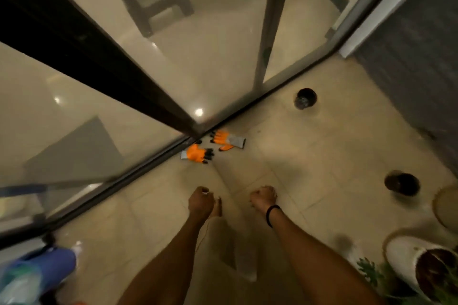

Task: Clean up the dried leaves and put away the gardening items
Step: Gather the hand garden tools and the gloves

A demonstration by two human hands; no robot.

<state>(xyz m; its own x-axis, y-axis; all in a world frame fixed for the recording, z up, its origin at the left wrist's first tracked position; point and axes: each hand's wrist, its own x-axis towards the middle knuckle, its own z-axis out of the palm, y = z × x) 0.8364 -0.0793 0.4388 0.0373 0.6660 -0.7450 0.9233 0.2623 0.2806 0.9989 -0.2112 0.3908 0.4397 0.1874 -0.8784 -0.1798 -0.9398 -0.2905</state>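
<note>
Two orange and grey gardening gloves lie on the beige tiled floor beside the sliding door track, one nearer me [197, 154] and one a little further right [227, 141]. My left hand [200, 201] and my right hand [263, 197] hang side by side above the floor, short of the gloves. Both have their fingers curled in and hold nothing. A black band sits on my right wrist.
The glass sliding door with its dark frame [99, 62] runs diagonally on the left. Two small dark pots [305, 98] [402, 184] stand on the right. A white planter with a plant [421, 270] is at the bottom right. A blue object [42, 272] is at the bottom left.
</note>
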